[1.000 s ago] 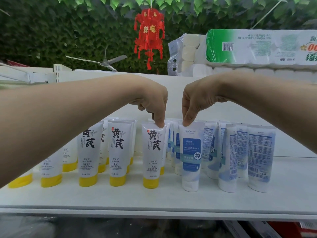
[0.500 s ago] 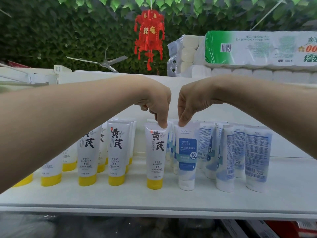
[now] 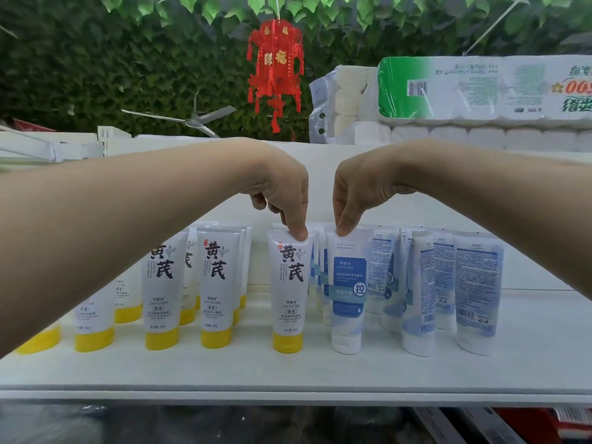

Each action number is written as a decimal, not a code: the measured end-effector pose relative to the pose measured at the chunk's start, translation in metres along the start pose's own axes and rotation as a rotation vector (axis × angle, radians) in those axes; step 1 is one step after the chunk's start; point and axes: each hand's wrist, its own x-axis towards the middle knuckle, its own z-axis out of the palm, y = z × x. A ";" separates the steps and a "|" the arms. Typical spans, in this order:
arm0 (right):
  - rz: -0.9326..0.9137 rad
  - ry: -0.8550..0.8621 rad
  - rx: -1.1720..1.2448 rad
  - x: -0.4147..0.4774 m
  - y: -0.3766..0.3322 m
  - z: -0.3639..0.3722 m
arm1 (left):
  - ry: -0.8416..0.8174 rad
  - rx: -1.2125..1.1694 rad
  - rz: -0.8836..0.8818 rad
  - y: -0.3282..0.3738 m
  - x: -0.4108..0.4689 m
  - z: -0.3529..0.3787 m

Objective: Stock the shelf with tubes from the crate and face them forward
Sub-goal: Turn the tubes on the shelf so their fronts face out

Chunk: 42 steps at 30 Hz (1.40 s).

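Both hands are down on the front row of the shelf [image 3: 288, 376] at once. The left hand [image 3: 282, 193] pinches the crimped top edge of a yellow-capped tube [image 3: 288, 290], fingertips pressed together on it; the right hand [image 3: 355, 190] does the same on the blue-labelled tube [image 3: 347, 290] just beside it. Each tube hangs straight below its own hand, long axis upright, cap down on the shelf, printed front toward the camera. The two stand side by side, close but apparently not touching, so each hand is nearest to its own tube and neither needs to cross.

Counting the front rank: five yellow-capped tubes are visible on the left, the held one included, with the far-left one mostly hidden by the forearm. On the right, the held blue tube faces forward, while at least three neighbouring tubes [image 3: 477, 293] show their barcode backs. More tubes stand behind in both groups; how many cannot be told.

The crate is not clearly in view. Judging by this, the two held tubes look squared up, and the back-facing ones to the right probably need turning next.
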 end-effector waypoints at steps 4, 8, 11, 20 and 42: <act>0.002 -0.013 0.003 0.002 -0.001 0.000 | -0.005 0.004 0.004 -0.001 0.001 0.000; -0.003 -0.014 0.010 0.002 -0.002 -0.001 | -0.003 0.008 0.007 -0.002 0.002 0.001; -0.004 -0.013 0.002 0.002 -0.002 -0.001 | -0.012 0.012 0.007 -0.002 0.003 0.001; -0.021 -0.016 0.038 0.006 -0.002 -0.003 | 0.062 -0.111 0.018 -0.009 0.004 -0.010; 0.038 0.060 0.138 0.046 0.030 0.010 | 0.093 -0.204 0.034 -0.040 0.043 0.012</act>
